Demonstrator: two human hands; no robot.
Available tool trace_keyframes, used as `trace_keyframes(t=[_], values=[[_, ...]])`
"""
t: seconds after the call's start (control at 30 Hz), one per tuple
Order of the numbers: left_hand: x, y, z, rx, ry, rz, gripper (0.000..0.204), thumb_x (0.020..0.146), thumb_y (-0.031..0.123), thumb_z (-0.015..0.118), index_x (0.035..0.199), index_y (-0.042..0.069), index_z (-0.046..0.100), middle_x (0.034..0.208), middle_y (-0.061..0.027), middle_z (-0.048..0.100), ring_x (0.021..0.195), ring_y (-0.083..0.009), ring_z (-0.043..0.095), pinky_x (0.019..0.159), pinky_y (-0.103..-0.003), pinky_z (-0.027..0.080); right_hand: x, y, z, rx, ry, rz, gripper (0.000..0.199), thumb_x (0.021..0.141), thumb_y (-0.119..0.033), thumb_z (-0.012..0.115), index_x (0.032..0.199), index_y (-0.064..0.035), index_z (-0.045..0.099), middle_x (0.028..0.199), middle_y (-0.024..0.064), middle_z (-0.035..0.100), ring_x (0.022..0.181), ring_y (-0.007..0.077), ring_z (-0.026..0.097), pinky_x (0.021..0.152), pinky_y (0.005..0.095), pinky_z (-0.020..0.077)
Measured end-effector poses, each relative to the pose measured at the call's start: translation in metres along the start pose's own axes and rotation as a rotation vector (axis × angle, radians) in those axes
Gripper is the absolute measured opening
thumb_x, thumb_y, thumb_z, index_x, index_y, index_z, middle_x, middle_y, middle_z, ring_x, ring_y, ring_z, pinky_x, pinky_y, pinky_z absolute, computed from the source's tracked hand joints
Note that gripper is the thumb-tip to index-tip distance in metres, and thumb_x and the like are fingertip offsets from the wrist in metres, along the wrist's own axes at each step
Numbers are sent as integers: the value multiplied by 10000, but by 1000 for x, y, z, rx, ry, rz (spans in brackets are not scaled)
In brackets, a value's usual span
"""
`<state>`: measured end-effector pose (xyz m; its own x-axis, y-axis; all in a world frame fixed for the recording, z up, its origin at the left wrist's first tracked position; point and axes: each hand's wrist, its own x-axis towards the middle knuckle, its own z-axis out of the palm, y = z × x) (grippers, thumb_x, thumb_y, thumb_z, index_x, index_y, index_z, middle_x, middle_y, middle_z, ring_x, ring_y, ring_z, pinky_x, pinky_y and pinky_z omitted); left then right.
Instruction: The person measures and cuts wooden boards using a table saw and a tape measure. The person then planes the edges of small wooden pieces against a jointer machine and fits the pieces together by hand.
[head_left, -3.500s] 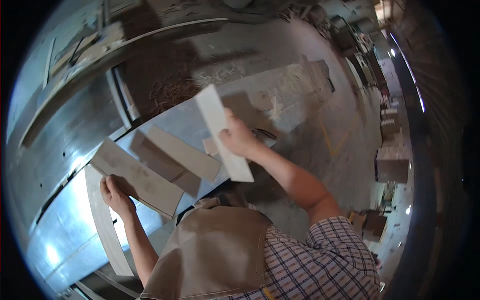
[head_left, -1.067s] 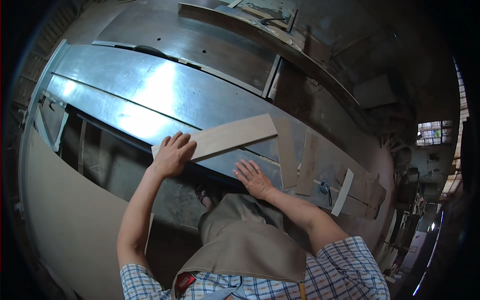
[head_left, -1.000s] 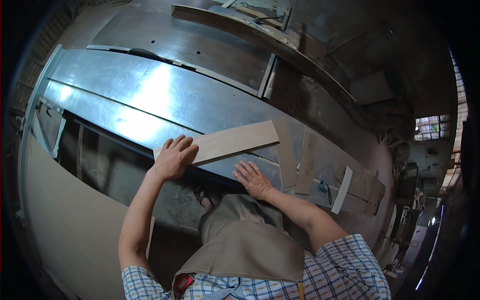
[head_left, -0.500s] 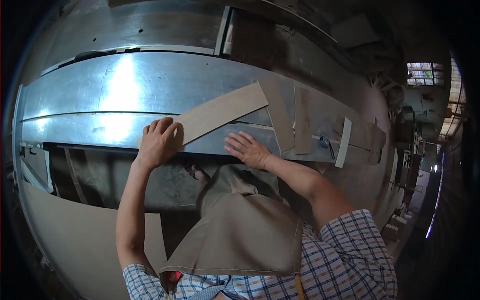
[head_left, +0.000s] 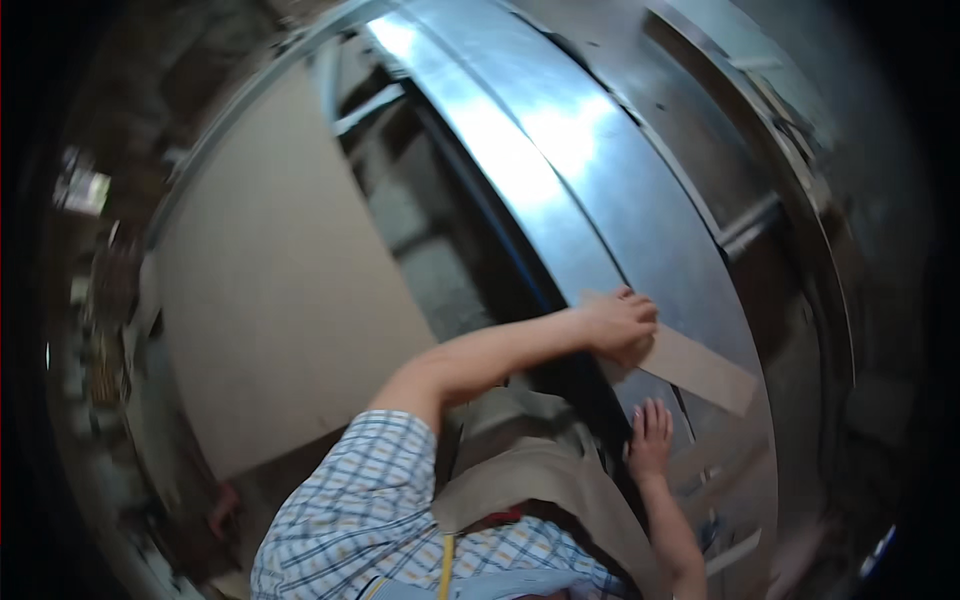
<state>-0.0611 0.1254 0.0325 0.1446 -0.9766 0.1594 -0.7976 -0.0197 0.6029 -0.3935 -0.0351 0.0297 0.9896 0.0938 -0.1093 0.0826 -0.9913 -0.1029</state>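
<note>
Both hands rest on a shiny metal table [head_left: 560, 170] that curves across the view. Left hand [head_left: 620, 325] lies with its fingers curled down over the near end of a flat wooden strip [head_left: 690, 365], pressing that end against the metal; whether the fingers wrap under the edge cannot be told. Its bare forearm reaches in from the lower left, out of a checked sleeve [head_left: 350, 480]. Right hand [head_left: 650, 440] is spread flat and open, palm down, on the table just below the strip and close to it, holding nothing. That strip is pale brown and lies flat on the table, slanting down and to the right from the left hand to a cut end near the table's far side. More pale strips [head_left: 725, 465] lie on the metal just beyond the right hand, blurred by the lens. A large pale board [head_left: 280, 290] fills the left of the view, beside the table, with a dark gap between them. A tan apron [head_left: 530, 480] hangs below the hands.
</note>
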Motion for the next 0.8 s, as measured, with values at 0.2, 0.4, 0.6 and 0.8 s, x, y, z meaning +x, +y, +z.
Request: trace_keyframes(t=[0.2,0.4,0.6,0.8], values=[[-107,133,54,-265,539,-453,509,915,236,803,1355,45,635,1278,-154,694,1182,-356,666,1024,-470,507,-70,0,-15,-41,-51,-78,841,782,-124,734,1556,-2,430,1668,238,369,1587,462,302,1312,609,233],[-249,264,180,-1063,747,-1071,504,1064,305,719,1467,36,580,1284,-123,733,1139,-215,727,998,-342,577,-97,19,-1,-39,-6,-123,839,798,-83,681,1576,26,386,1672,267,348,1595,473,273,1312,614,225],[-367,331,265,-1623,1515,-1407,712,1069,418,693,1605,67,383,1515,-153,592,1334,-297,636,1057,-460,540,-138,29,15,-35,-11,-123,911,778,-91,693,1605,43,334,1691,278,312,1609,467,239,1323,604,195],[-449,302,277,-1474,2230,-1138,1018,1024,443,747,1720,44,120,1802,-207,23,1632,-452,185,1226,-530,406,-188,35,53,-89,2,-80,989,760,-115,706,1638,40,279,1712,268,281,1632,449,196,1332,583,168]])
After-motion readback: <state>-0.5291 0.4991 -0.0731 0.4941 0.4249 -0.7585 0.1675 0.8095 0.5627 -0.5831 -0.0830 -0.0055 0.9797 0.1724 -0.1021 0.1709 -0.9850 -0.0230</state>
